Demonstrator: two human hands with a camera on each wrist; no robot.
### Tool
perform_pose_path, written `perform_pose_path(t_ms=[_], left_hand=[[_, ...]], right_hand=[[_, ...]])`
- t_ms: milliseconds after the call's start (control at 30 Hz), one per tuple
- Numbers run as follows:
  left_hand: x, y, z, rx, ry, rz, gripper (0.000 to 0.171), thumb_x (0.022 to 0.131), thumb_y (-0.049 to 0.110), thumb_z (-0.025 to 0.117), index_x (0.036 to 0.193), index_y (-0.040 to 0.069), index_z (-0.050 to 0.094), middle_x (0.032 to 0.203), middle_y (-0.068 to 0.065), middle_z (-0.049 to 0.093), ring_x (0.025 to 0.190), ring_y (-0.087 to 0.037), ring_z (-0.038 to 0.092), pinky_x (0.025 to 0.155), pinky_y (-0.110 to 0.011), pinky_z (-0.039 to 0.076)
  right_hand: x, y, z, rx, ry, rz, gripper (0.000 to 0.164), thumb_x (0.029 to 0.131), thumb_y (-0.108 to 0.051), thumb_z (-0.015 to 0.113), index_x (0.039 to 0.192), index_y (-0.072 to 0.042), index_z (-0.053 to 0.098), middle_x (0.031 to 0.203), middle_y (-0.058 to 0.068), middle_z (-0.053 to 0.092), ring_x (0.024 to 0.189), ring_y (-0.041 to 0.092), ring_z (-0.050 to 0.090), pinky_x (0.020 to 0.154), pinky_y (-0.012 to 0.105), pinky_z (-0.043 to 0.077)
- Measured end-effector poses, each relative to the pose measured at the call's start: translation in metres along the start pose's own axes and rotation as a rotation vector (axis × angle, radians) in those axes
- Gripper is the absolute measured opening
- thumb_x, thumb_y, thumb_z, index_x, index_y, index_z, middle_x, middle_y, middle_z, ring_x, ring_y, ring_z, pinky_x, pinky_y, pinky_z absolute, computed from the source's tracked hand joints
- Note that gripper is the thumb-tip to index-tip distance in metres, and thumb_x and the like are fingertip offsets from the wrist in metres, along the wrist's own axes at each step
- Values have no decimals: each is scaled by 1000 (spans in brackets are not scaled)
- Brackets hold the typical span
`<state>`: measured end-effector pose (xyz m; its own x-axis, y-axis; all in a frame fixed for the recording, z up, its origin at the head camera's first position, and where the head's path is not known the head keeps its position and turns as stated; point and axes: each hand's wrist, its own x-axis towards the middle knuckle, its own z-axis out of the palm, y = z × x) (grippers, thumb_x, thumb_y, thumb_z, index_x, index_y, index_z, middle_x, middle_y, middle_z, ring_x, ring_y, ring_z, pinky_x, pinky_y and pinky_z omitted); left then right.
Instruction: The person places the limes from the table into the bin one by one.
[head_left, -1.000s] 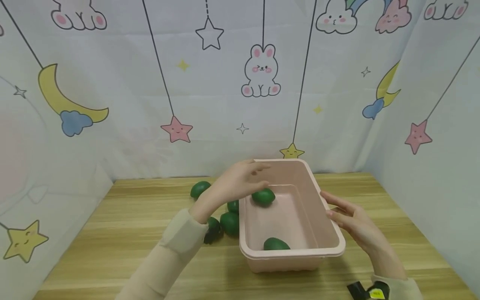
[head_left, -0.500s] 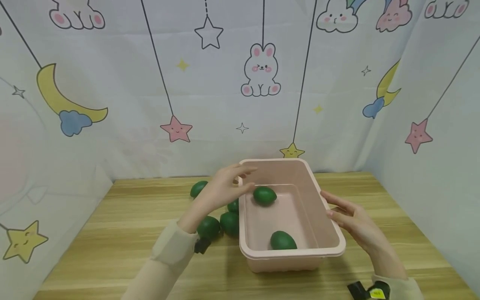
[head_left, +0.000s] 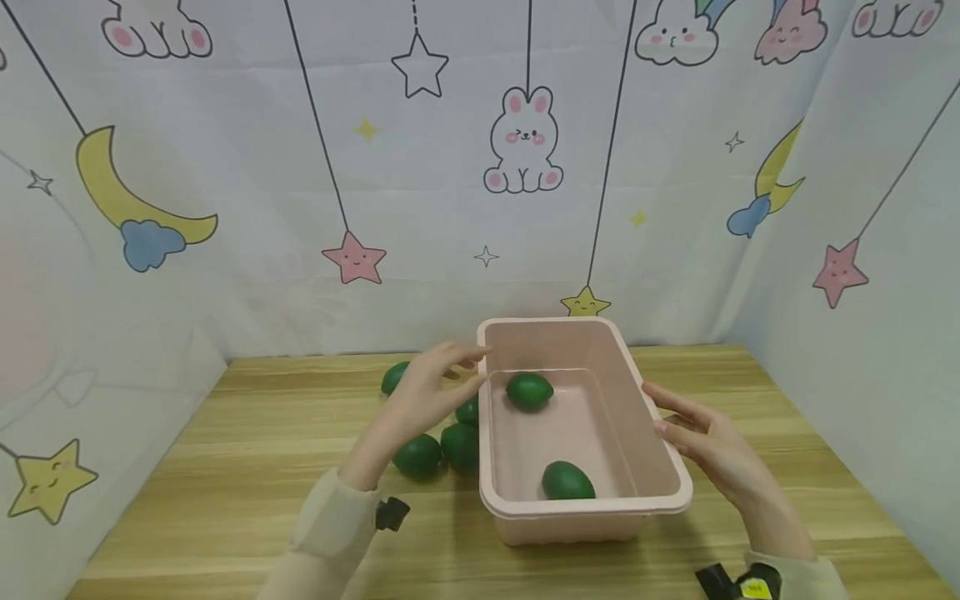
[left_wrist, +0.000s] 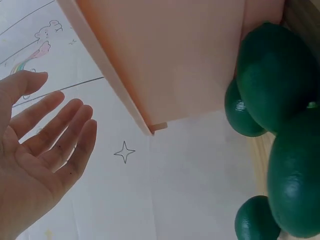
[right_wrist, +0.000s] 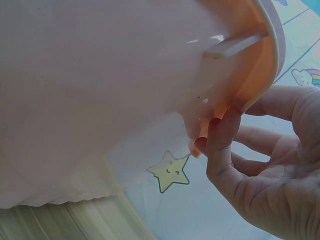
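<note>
A pink plastic bin (head_left: 585, 505) stands on the table, with two smooth, dark green oval fruits inside. One green fruit (head_left: 529, 392) lies toward the back left, the other fruit (head_left: 567, 481) by the front wall. My right hand (head_left: 708, 442) holds the bin's right rim, thumb and fingers at its lip (right_wrist: 257, 92). At the left rim, my left hand (head_left: 431, 387) has relaxed, spread fingers with nothing in them; the left wrist view shows its palm (left_wrist: 45, 165) bare. Below that hand, more green fruits (head_left: 417, 457) gather beside the bin, some partly hidden by the forearm and hand.
Beneath everything is a wooden-patterned table (head_left: 247, 467). A white cloth (head_left: 420, 192) printed with cartoon rabbits, stars and moons hangs behind and at both sides. Black straps (head_left: 392, 513) show at both sleeve cuffs.
My left hand has moved left from over the bin to its left rim. The front fruit in the bin has shifted slightly right and back, then settled. My right hand has stayed in place.
</note>
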<state>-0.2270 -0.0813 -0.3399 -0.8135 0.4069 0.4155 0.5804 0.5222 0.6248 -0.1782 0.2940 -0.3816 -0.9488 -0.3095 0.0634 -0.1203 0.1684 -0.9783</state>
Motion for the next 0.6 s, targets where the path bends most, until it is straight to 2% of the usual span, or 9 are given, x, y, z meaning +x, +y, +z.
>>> perform_pose_path(t_ms=[167, 600], left_hand=[[-11, -9, 2, -6, 33, 10, 35, 91, 21, 66, 125, 11, 64, 115, -7, 65, 105, -21, 63, 85, -36, 56], [-31, -27, 7, -10, 60, -30, 35, 90, 19, 67, 123, 9, 64, 116, -10, 66, 105, -23, 63, 83, -40, 56]], right_hand=[[0, -1, 0, 5, -6, 5, 55, 99, -11, 51, 149, -5, 31, 128, -16, 59, 109, 4, 62, 86, 24, 53], [-1, -3, 1, 8, -1, 18, 54, 99, -12, 50, 149, -5, 31, 127, -13, 61, 108, 4, 62, 86, 24, 53]])
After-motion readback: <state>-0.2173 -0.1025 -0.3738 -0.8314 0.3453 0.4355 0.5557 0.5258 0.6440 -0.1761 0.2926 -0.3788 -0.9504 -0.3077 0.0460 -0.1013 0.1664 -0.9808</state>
